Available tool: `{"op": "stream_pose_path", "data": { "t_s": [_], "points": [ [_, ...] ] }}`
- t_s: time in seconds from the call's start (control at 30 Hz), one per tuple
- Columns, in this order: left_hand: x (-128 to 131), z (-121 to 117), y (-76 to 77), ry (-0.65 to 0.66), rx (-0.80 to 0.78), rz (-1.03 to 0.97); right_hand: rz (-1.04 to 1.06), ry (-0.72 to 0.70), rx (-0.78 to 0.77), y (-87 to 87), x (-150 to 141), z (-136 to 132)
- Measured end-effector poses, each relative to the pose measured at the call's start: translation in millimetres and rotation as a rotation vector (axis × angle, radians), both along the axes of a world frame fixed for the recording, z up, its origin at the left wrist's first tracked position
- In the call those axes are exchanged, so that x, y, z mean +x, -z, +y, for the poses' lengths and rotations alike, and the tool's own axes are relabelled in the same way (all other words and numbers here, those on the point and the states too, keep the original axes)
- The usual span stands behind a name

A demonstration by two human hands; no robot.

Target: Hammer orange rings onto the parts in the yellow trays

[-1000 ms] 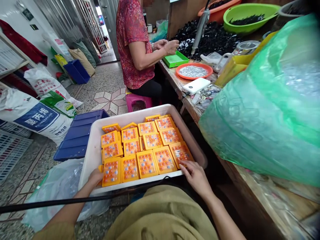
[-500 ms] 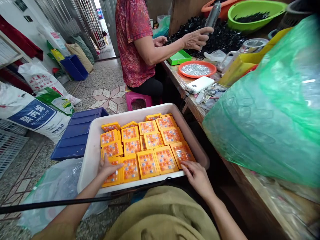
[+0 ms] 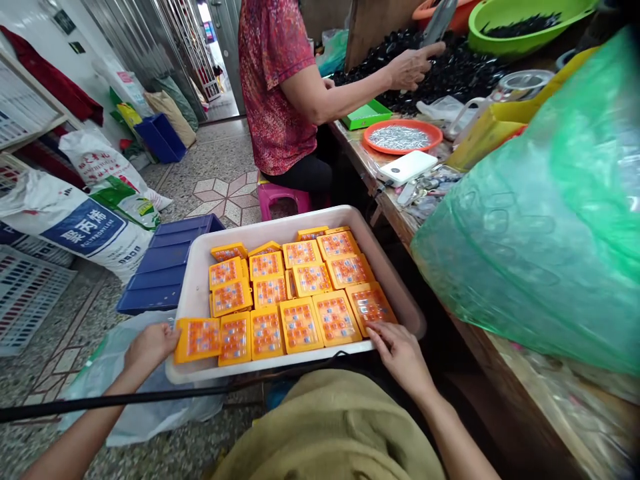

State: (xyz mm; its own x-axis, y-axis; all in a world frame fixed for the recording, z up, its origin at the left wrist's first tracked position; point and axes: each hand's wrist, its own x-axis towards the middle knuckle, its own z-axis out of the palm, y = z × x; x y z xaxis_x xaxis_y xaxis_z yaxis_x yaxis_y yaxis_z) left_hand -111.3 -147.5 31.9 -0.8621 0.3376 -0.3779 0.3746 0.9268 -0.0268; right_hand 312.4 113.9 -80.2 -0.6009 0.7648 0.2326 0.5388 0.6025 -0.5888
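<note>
A white tub [image 3: 200, 267] rests on my lap, filled with several flat orange trays [image 3: 300, 293] of small parts. My left hand [image 3: 150, 348] grips one orange tray [image 3: 199, 339] by its left edge and holds it over the tub's front left rim. My right hand [image 3: 400, 353] lies at the tub's front right, fingertips on the nearest right-hand orange tray [image 3: 370, 305].
A large green plastic bag [image 3: 540, 227] sits on the workbench [image 3: 380, 180] at my right. A person in a red top [image 3: 275, 87] sits ahead, reaching over black parts [image 3: 450, 67]. Blue crate [image 3: 165, 267], white sacks [image 3: 75, 227] and a clear bag [image 3: 120, 393] lie on the floor left.
My left hand went from the tub's front left corner onto an orange tray, then drew it out leftward past the rim. The other person reached out across the bench.
</note>
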Motion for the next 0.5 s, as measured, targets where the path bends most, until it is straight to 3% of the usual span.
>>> {"op": "stream_pose_path", "data": {
  "t_s": [0.13, 0.33, 0.5],
  "points": [
    [8, -6, 11.7, 0.06, -0.041, 0.019, -0.005, 0.001, 0.012, 2.2, 0, 0],
    [7, 16, 29.0, 0.097, -0.082, 0.019, -0.016, 0.002, 0.027, 3.6, 0, -1],
    [18, 26, 35.4, 0.212, -0.114, -0.014, -0.017, 0.004, 0.035, 2.0, 0, -1]
  ]
}}
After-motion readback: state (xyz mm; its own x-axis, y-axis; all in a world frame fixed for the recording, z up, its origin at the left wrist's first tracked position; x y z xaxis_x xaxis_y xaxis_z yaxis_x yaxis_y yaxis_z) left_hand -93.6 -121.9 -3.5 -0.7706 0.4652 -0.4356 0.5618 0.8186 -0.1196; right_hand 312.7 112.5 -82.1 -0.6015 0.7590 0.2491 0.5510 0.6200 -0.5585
